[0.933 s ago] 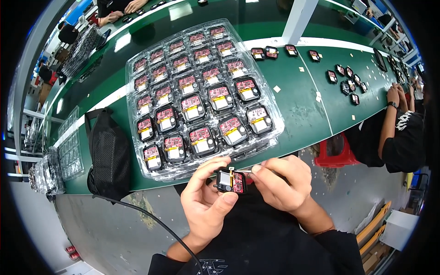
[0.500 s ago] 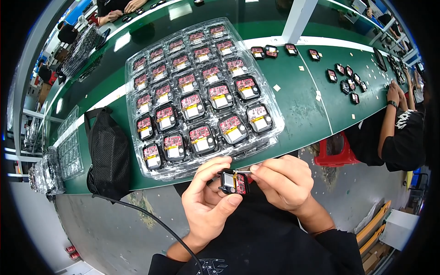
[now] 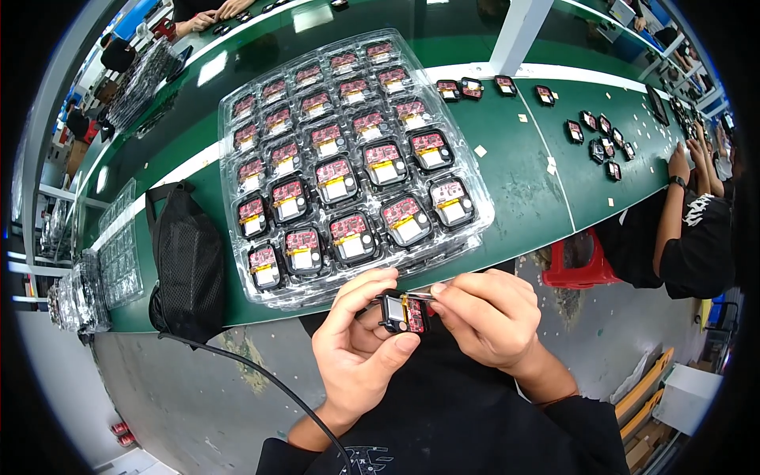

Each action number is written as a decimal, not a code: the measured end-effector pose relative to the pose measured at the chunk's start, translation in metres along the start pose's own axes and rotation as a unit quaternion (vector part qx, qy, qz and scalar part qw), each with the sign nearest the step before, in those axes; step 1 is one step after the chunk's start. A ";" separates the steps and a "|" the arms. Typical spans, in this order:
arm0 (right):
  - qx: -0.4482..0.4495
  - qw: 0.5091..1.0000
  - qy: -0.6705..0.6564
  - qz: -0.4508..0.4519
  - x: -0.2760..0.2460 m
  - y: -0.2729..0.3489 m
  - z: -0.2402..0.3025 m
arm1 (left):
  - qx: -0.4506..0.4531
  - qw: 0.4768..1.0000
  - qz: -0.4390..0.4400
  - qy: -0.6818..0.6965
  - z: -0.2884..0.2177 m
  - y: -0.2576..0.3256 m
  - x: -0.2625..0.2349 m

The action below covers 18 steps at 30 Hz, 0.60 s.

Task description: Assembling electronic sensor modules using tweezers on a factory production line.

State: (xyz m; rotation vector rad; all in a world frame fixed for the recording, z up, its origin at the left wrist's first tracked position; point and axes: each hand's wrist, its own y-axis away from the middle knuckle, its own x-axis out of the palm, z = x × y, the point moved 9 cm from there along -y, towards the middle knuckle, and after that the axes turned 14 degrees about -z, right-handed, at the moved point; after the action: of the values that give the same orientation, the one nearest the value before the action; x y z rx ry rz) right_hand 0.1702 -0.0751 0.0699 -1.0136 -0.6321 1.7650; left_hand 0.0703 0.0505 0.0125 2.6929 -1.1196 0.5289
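The electronic unit (image 3: 405, 313), a black square housing with a red board and a pale rectangular part, is located in my left hand (image 3: 356, 348), tilted, with its open face toward me. A thin metallic tool (image 3: 419, 296) extends from my right hand (image 3: 495, 321) to the unit's upper edge; the exact contact point of its tip is too small to confirm. Directly beyond both hands, a clear plastic tray (image 3: 484, 215) lies on the green bench (image 3: 526, 210), its pockets holding rows of similar units (image 3: 351, 239). To the left of my left hand is a black mesh bag (image 3: 186, 269); a black cable (image 3: 269, 376) runs from near its base and crosses in front of my left forearm. Beyond my right hand, farther right, loose units (image 3: 606, 147) lie grouped among small pale pieces (image 3: 480, 150). A red stool (image 3: 582, 269) stands to the right of my right hand, below the bench edge, near a co-worker's arm (image 3: 671, 206). Hand pose: the left is turned palm inward, gripping the housing between the thumb at the lower edge and the fingers behind; the right pinches the tool between thumb and index finger, remaining fingers curled, knuckles outward.
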 end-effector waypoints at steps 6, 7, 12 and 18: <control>-0.021 1.000 -0.008 -0.004 0.000 0.002 0.001 | 0.003 1.000 0.007 -0.011 -0.001 0.000 0.001; -0.013 1.000 -0.014 -0.009 0.000 0.002 0.000 | 0.004 1.000 0.006 -0.013 -0.001 0.000 0.001; 0.000 1.000 -0.016 -0.009 0.000 0.002 -0.001 | 0.000 1.000 0.007 -0.007 0.000 0.000 0.001; 0.020 1.000 -0.020 -0.009 0.002 0.005 -0.003 | 0.000 1.000 0.002 -0.002 0.000 0.000 0.002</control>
State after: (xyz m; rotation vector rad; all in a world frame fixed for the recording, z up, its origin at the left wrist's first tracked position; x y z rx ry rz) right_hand 0.1702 -0.0754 0.0634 -0.9445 -0.6279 1.7791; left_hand 0.0712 0.0490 0.0132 2.6934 -1.1262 0.5258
